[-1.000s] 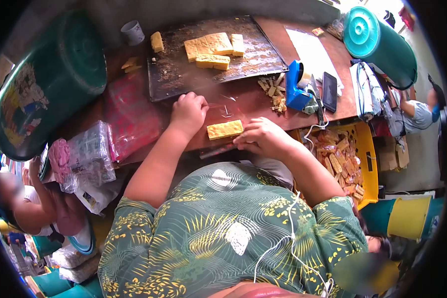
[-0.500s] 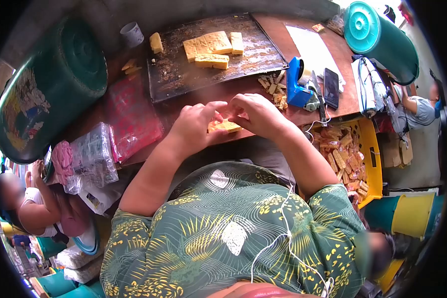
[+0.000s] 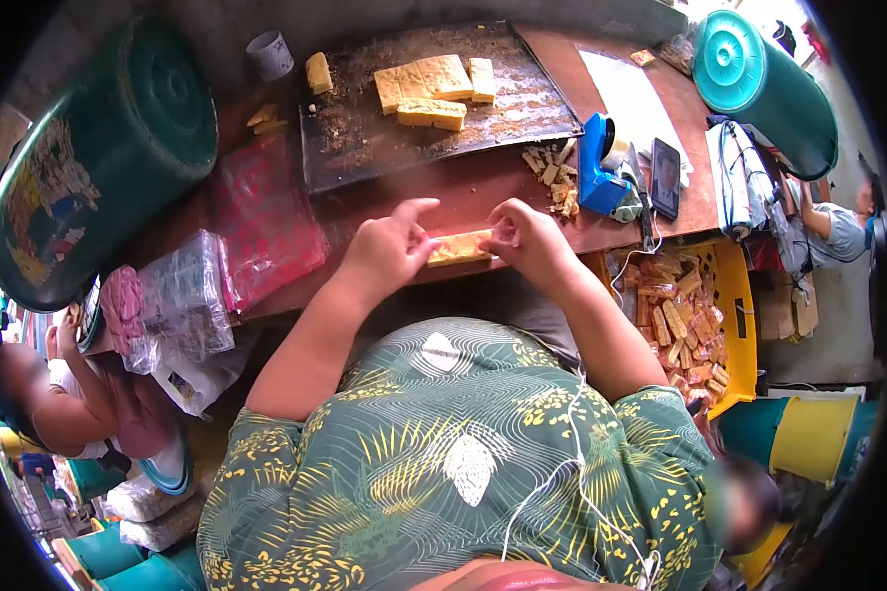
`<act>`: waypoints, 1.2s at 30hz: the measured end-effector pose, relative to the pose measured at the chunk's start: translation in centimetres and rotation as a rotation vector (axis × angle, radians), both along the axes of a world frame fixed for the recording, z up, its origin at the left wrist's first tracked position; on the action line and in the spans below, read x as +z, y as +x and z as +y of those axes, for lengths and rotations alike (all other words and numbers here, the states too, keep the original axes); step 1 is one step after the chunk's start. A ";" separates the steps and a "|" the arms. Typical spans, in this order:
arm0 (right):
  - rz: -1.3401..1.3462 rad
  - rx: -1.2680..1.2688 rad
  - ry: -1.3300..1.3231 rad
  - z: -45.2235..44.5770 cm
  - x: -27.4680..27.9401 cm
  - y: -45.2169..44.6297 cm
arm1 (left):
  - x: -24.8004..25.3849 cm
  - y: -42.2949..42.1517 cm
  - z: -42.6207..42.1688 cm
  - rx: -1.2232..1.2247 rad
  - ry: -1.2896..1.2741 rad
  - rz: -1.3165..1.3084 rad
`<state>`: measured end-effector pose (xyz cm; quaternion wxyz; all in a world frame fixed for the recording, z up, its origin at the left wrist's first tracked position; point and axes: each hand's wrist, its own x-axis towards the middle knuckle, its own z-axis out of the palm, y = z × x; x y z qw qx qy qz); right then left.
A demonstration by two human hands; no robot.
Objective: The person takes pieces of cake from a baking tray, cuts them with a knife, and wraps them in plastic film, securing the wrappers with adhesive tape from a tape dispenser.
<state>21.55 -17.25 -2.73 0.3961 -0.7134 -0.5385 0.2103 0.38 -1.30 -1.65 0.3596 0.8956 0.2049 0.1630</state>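
Note:
A flat, golden slice of cake (image 3: 458,249) is held level at the table's near edge, apparently in clear plastic, though the film is hard to make out. My left hand (image 3: 389,254) pinches its left end between thumb and fingers, the index finger raised. At the other end, my right hand (image 3: 530,244) grips with thumb and curled fingers. Beyond the hands lies a dark baking tray (image 3: 365,163) bearing a larger cake block (image 3: 422,81) and several cut pieces. Crumbly offcuts (image 3: 560,182) lie between the tray and a blue tape dispenser (image 3: 596,163).
A yellow crate (image 3: 744,325) of wrapped slices is at lower right. A knife (image 3: 645,202) and phone (image 3: 665,177) lie beside the dispenser. Red plastic (image 3: 271,222) and clear bags (image 3: 187,295) are on the left, near a green drum (image 3: 168,108). Another person (image 3: 79,404) sits at left.
My hands have drawn apart from above the slice to its two ends, so more of its top shows. The whole view has shifted slightly.

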 end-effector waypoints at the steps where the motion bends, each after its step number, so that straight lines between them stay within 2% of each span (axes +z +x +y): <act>1: 0.182 -0.052 -0.057 -0.2 -1.0 0.5 | -1.3 -0.4 0.8 0.062 -0.166 -0.051; 2: 0.365 -0.106 -0.114 -0.2 -1.9 0.8 | -2.5 -0.8 1.4 0.124 -0.331 -0.102; 3: 0.635 -0.132 0.001 -0.1 -2.6 0.9 | -1.9 -1.1 1.4 0.153 -0.510 -0.117; 5: 0.467 -0.045 -0.008 -0.2 -2.1 1.0 | -5.2 -1.6 3.0 -0.004 -0.497 -0.171; 7: 0.309 0.076 -0.034 -0.3 -2.6 1.7 | -5.4 -1.6 2.8 -0.067 -0.580 -0.175; 10: 0.377 -0.024 -0.141 -0.1 -2.6 1.6 | -3.5 -1.6 1.8 0.003 -0.772 -0.121; 12: 0.565 -0.101 -0.138 -0.2 -1.5 0.4 | -1.8 -1.5 1.0 0.085 -0.818 -0.098; 13: 0.658 -0.139 -0.136 -0.2 -1.1 0.0 | -1.8 -1.5 1.0 0.103 -0.620 -0.119; 16: 0.188 -0.152 -0.134 -0.2 -1.4 1.0 | -1.0 -1.6 1.1 0.140 -0.028 -0.118; 18: -0.197 -0.065 0.027 -0.7 -1.1 1.6 | -0.2 -2.2 0.7 0.142 0.351 -0.033; 19: -0.387 -0.020 0.107 -0.9 -1.0 1.8 | -0.8 -2.6 0.8 0.149 0.295 0.001; 21: -0.351 -0.030 -0.026 -0.9 -1.4 2.1 | -2.2 -3.0 1.0 0.162 0.187 0.063; 22: -0.334 -0.036 -0.092 -0.9 -1.4 2.2 | -2.6 -3.0 1.1 0.177 0.211 0.073; 25: -0.510 -0.124 -0.196 -0.3 -0.3 2.0 | -2.6 -2.4 0.8 0.211 0.258 0.075; 27: -0.483 -0.051 -0.090 -0.1 -0.8 2.3 | -1.7 -2.0 0.8 0.234 0.260 0.037; 30: -0.510 0.041 -0.084 -0.5 -1.2 1.7 | -0.7 -1.9 1.6 0.024 0.278 0.280; 31: -0.569 0.042 -0.080 -0.9 -1.3 1.2 | -1.1 -2.0 1.2 0.027 0.442 0.198; 34: -0.704 0.000 -0.141 -2.1 -0.8 -1.3 | -1.0 -2.7 -0.9 -0.018 0.608 0.158; 36: -0.640 0.012 -0.125 -2.8 -0.4 -1.9 | -1.0 -2.9 -1.2 -0.043 0.652 0.180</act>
